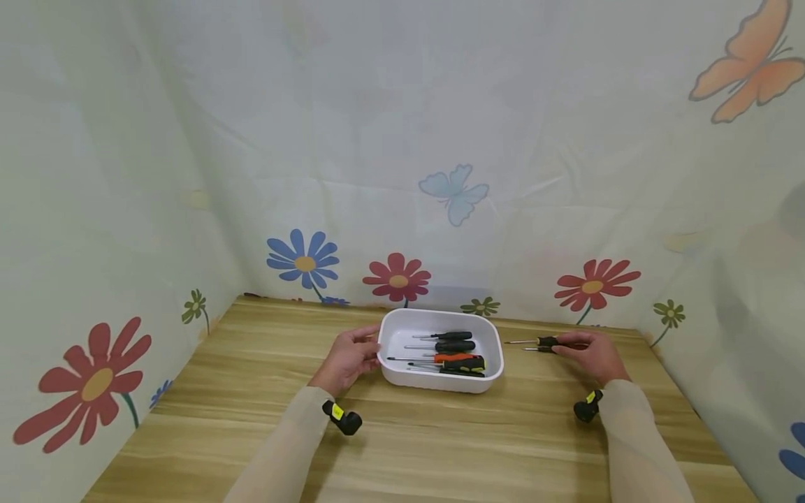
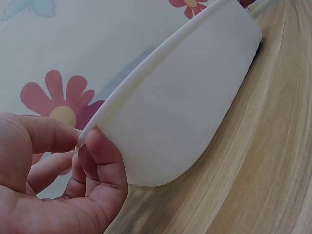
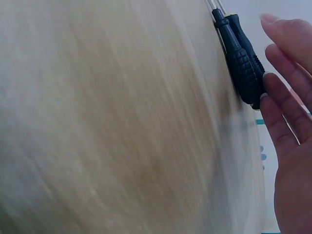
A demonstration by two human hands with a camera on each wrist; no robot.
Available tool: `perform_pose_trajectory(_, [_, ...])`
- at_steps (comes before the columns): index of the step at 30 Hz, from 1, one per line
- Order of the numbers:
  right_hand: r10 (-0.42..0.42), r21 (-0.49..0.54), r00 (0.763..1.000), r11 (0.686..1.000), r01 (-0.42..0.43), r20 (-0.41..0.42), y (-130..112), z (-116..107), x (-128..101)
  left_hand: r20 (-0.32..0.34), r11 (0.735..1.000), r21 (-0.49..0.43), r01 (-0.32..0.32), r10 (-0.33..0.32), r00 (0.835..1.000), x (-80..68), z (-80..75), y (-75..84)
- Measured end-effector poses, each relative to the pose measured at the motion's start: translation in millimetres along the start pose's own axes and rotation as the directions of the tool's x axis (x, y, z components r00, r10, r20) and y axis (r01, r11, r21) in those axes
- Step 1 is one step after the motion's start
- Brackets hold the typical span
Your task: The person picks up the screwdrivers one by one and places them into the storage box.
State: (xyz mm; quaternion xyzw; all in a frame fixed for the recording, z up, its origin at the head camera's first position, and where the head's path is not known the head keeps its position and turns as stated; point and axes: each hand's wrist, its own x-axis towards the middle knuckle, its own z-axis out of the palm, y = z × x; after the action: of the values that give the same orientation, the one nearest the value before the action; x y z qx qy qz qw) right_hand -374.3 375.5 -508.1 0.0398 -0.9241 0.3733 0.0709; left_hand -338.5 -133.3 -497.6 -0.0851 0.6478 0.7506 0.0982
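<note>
While the left hand (image 1: pixel 348 360) pinches the near left rim of the tray (image 1: pixel 493 374), thumb outside and fingers curled over the lip, the right hand (image 1: pixel 591 355) lies well off to the right on the table (image 1: pixel 251 391). There is one white tray, standing at the middle of the table's far half. Inside it lie four screwdrivers (image 1: pixel 449 353) side by side, shafts pointing left: two with black handles at the back, one orange, and one black and yellow nearest the front wall. Two more screwdrivers (image 1: pixel 546 343) lie on the bare wood just right of the tray, parallel and close together, black handles to the right and tips toward the tray. The right hand's fingers are nearly straight and slightly spread; their tips touch the butt ends of those two handles, without closing round them. The handles thus lie just ahead of the fingertips, between hand and tray. The wrist view shows the pair of handles (image 3: pixel 243 58) flat on the wood with the fingers (image 3: pixel 280 114) against their ends.
</note>
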Motion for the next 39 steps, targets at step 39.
perform_pose_trajectory(39, [-0.049, -0.188, 0.989, 0.979, 0.075, 0.139, -1, -3, 5, -0.013, 1.000, 0.000, -0.023, 0.023, 1.000, 2.1, 0.0, -4.3])
